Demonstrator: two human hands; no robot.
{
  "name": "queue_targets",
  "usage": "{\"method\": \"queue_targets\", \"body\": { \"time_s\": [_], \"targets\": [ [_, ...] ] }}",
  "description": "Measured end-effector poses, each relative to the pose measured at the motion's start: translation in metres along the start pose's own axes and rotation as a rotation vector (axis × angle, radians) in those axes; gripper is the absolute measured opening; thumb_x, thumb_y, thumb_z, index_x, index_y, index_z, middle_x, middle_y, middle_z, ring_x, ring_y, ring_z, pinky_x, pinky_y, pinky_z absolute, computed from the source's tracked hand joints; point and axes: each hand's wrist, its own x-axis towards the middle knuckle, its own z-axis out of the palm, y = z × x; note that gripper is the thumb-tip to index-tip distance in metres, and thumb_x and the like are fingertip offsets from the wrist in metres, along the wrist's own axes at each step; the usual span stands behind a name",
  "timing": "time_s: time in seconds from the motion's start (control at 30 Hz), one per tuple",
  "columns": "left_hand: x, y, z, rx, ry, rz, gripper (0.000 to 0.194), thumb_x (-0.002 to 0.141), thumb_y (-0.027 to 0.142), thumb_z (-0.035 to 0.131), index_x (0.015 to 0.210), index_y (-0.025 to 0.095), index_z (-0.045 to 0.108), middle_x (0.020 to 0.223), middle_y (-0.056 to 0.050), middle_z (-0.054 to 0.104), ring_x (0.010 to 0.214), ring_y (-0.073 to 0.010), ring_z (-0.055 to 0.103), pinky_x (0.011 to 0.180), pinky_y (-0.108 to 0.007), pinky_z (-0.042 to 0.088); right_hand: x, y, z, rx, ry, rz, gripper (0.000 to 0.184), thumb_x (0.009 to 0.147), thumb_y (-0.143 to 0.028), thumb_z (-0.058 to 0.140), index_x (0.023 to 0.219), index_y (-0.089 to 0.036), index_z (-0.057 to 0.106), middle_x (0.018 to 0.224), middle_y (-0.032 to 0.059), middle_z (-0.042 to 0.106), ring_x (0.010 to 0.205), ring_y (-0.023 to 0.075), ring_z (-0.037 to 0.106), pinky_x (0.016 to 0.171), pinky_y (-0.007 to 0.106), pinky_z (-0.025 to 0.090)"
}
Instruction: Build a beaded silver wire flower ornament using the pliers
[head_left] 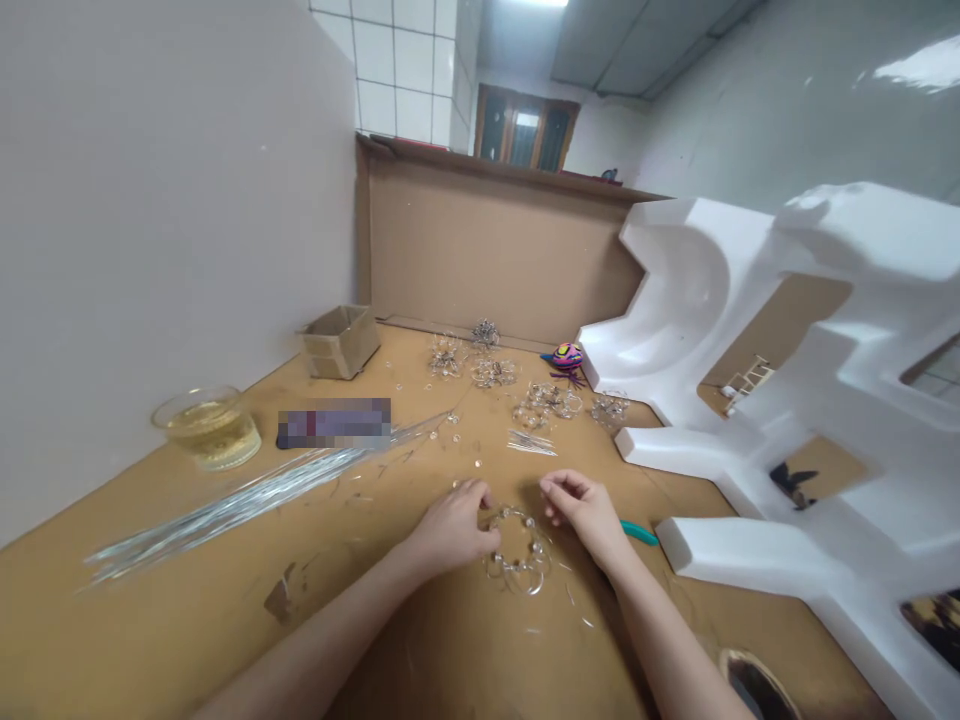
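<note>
My left hand (454, 525) and my right hand (583, 512) rest on a brown cardboard-covered table (375, 640), both with fingers curled. Between them lies a clear wire-and-bead ornament (517, 550) made of loops. The left hand's fingers pinch its upper left edge. The right hand's fingertips are pinched together just above its upper right side; whether they hold a piece of it I cannot make out. A teal-handled tool (639, 533) lies just right of the right wrist.
Several finished bead ornaments (491, 372) lie farther back, beside a colourful toy (566, 358). A bundle of long clear strips (247, 495) lies left, with a glass bowl of yellowish liquid (210, 428) and a small cardboard box (341, 340). Large white foam packing (787, 400) fills the right.
</note>
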Motion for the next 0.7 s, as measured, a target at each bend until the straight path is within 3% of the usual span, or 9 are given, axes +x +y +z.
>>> {"method": "queue_targets", "body": {
  "time_s": [0.13, 0.33, 0.53, 0.7],
  "targets": [
    [-0.001, 0.001, 0.006, 0.005, -0.005, 0.021, 0.022, 0.067, 0.026, 0.054, 0.088, 0.022, 0.052, 0.087, -0.003, 0.062, 0.075, -0.0192, 0.057, 0.062, -0.026, 0.038, -0.004, 0.009, 0.0, -0.085, 0.076, -0.082, 0.03, 0.069, -0.047, 0.06, 0.073, -0.017, 0.059, 0.06, 0.0002, 0.054, 0.053, 0.0127, 0.048, 0.054, 0.027, 0.042],
    [0.003, -0.002, 0.017, -0.055, -0.06, 0.081, 0.021, 0.069, 0.021, 0.05, 0.09, 0.024, 0.055, 0.089, 0.0, 0.062, 0.075, -0.0155, 0.056, 0.063, -0.024, 0.038, -0.015, 0.001, -0.011, -0.216, 0.145, -0.212, 0.026, 0.073, -0.043, 0.057, 0.072, -0.017, 0.061, 0.063, 0.0028, 0.056, 0.055, 0.014, 0.049, 0.053, 0.027, 0.043],
    [-0.006, 0.008, 0.016, -0.048, -0.02, 0.171, 0.021, 0.07, 0.02, 0.049, 0.087, 0.023, 0.061, 0.08, 0.0, 0.057, 0.07, -0.0139, 0.052, 0.061, -0.023, 0.038, -0.017, -0.002, -0.015, -0.216, 0.152, -0.241, 0.022, 0.073, -0.039, 0.058, 0.073, -0.017, 0.061, 0.061, 0.0022, 0.056, 0.056, 0.0138, 0.05, 0.054, 0.027, 0.044],
    [-0.012, 0.017, 0.009, -0.059, -0.019, 0.245, 0.024, 0.073, 0.02, 0.049, 0.092, 0.023, 0.062, 0.083, -0.001, 0.057, 0.068, -0.0132, 0.05, 0.063, -0.024, 0.038, -0.022, -0.01, -0.017, -0.09, 0.131, -0.194, 0.022, 0.072, -0.039, 0.06, 0.075, -0.017, 0.06, 0.058, -0.0003, 0.054, 0.054, 0.0115, 0.048, 0.052, 0.024, 0.042]
  ]
}}
